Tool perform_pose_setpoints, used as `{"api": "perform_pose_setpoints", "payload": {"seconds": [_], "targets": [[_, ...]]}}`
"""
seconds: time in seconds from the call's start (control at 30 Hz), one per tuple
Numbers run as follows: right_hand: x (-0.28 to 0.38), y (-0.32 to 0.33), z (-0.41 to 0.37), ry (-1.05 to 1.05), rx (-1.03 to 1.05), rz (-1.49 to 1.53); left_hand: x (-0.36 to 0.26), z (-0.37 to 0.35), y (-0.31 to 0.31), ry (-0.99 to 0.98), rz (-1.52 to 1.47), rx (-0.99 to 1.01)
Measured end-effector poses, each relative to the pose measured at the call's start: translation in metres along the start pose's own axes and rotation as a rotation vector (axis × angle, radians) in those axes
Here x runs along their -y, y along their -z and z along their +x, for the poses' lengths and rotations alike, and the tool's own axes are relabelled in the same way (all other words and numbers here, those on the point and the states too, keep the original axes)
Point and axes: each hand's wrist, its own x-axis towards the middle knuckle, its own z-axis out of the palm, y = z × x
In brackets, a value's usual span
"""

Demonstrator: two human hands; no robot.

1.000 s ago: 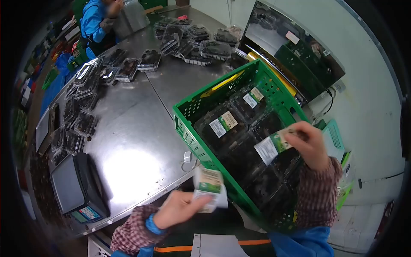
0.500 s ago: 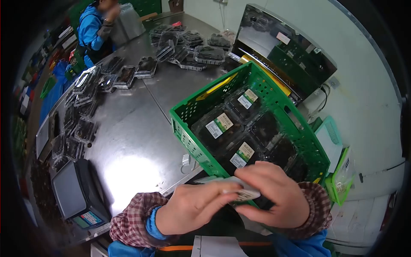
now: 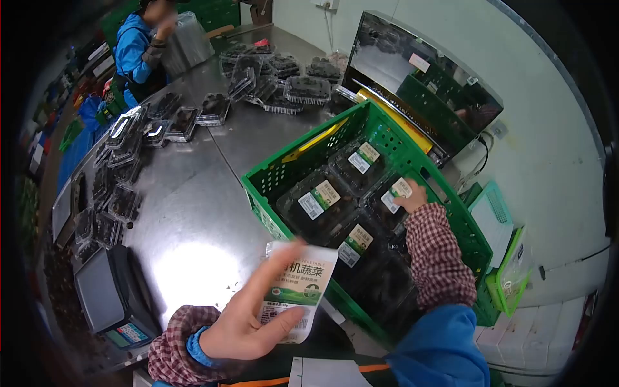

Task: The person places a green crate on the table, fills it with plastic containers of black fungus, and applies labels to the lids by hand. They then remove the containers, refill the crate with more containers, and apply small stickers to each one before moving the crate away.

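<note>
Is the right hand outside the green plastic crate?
No, the right hand is inside the green plastic crate, its fingers at a small white, beige and green label.

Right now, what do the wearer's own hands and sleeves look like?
Left hand and right hand: no gloves. Each forearm has a checked sleeve cover, dark reddish and pale; the left cover ends in a gathered cuff. A bright blue band shows at the left wrist; a blue outer sleeve shows above the right cover.
</note>
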Motion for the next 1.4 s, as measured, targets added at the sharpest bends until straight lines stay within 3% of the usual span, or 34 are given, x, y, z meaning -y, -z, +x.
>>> {"api": "perform_pose_setpoints", "payload": {"seconds": [0.03, 0.07, 0.1, 0.17, 0.2, 0.23, 0.3, 0.33, 0.4, 0.43, 0.47, 0.5, 0.53, 0.57, 0.6, 0.63, 0.7, 0.77, 0.83, 0.9, 0.93, 0.97, 1.03, 1.1, 1.13, 1.17, 1.2, 1.23, 1.3, 1.37, 1.4], "targets": [[0.016, 0.014, -0.026, 0.074, -0.085, 0.01, 0.002, -0.002, 0.007, -0.149, 0.383, 0.158], [0.026, 0.026, -0.048, 0.148, -0.171, 0.018, 0.001, -0.003, 0.005, -0.031, 0.103, 0.205], [0.044, 0.045, -0.074, 0.309, -0.13, 0.389, -0.001, -0.003, -0.002, -0.03, 0.098, 0.208], [0.094, 0.111, -0.163, 0.452, 0.425, 1.055, -0.009, -0.002, -0.026, 0.193, -0.239, -0.125], [0.116, 0.137, -0.203, 0.737, 0.442, 0.853, -0.01, 0.0, -0.036, 0.192, -0.343, -0.26], [0.127, 0.149, -0.229, 1.007, 0.453, 0.63, -0.008, 0.001, -0.036, 0.201, -0.343, -0.238], [0.127, 0.145, -0.256, 1.029, 0.294, 0.411, 0.008, 0.01, -0.035, -0.012, 0.263, 0.105], [0.124, 0.148, -0.255, 1.056, 0.137, 0.361, 0.025, 0.007, -0.041, 0.005, 0.317, 0.09], [0.09, 0.171, -0.237, 0.837, -0.159, 0.375, 0.053, -0.014, -0.037, 0.241, 0.301, 0.25], [0.072, 0.17, -0.233, 0.455, -0.085, 0.798, 0.063, -0.024, -0.032, 0.322, 0.293, 0.297], [0.043, 0.167, -0.221, 0.375, 0.119, 0.728, 0.08, -0.036, -0.028, 0.331, 0.12, 0.174], [0.014, 0.15, -0.208, 0.349, 0.289, 0.518, 0.069, -0.031, -0.017, 0.608, 0.038, 0.19], [-0.006, 0.118, -0.201, 0.229, 0.455, 0.416, 0.055, -0.022, -0.016, 0.525, -0.131, 0.078], [-0.038, 0.07, -0.193, 0.251, 0.522, 0.377, 0.042, -0.013, -0.017, 0.424, -0.295, -0.037], [-0.063, 0.027, -0.193, 0.23, 0.509, 0.401, 0.028, -0.008, -0.018, 0.416, -0.302, -0.041], [-0.076, -0.009, -0.2, 0.072, 0.447, 0.534, 0.016, -0.005, -0.02, 0.3, -0.361, -0.093], [-0.076, -0.023, -0.206, 0.086, 0.405, 0.469, 0.014, 0.0, -0.017, 0.187, -0.419, -0.155], [-0.027, 0.011, -0.237, 0.334, -0.198, -0.112, 0.021, 0.0, -0.004, 0.088, -0.16, 0.295], [0.012, 0.055, -0.252, 0.237, -0.029, 0.471, 0.013, 0.003, -0.028, 0.148, -0.07, 0.21], [0.05, 0.104, -0.266, 0.694, 0.23, 0.704, 0.009, 0.01, -0.049, 0.095, 0.085, 0.03], [0.066, 0.119, -0.277, 0.742, 0.328, 0.701, 0.019, 0.013, -0.05, -0.043, 0.187, 0.154], [0.078, 0.126, -0.282, 0.789, 0.429, 0.694, 0.017, 0.015, -0.053, -0.017, 0.256, 0.25], [0.073, 0.129, -0.268, 0.905, 0.153, 0.469, 0.033, 0.012, -0.057, 0.17, 0.429, 0.385], [0.049, 0.148, -0.24, 0.579, -0.04, 0.485, 0.064, -0.003, -0.056, 0.239, 0.342, 0.387], [0.028, 0.146, -0.215, 0.387, -0.06, 0.633, 0.074, -0.011, -0.054, 0.388, 0.189, 0.307], [0.001, 0.141, -0.179, 0.32, -0.07, 0.659, 0.078, -0.017, -0.051, 0.54, 0.032, 0.224], [-0.041, 0.125, -0.134, 0.287, 0.032, 0.614, 0.076, -0.014, -0.044, 0.596, -0.088, 0.264], [-0.082, 0.099, -0.095, 0.261, 0.13, 0.567, 0.07, -0.006, -0.043, 0.488, -0.158, 0.239], [-0.131, 0.043, -0.058, 0.253, 0.198, 0.302, 0.035, 0.007, -0.045, 0.47, -0.451, 0.124], [-0.144, 0.001, -0.052, 0.011, 0.099, 0.324, 0.023, 0.014, -0.05, 0.141, -0.167, 0.025], [-0.117, 0.009, -0.076, 0.032, -0.087, 0.095, 0.018, 0.018, -0.034, 0.184, -0.098, 0.268]]}}
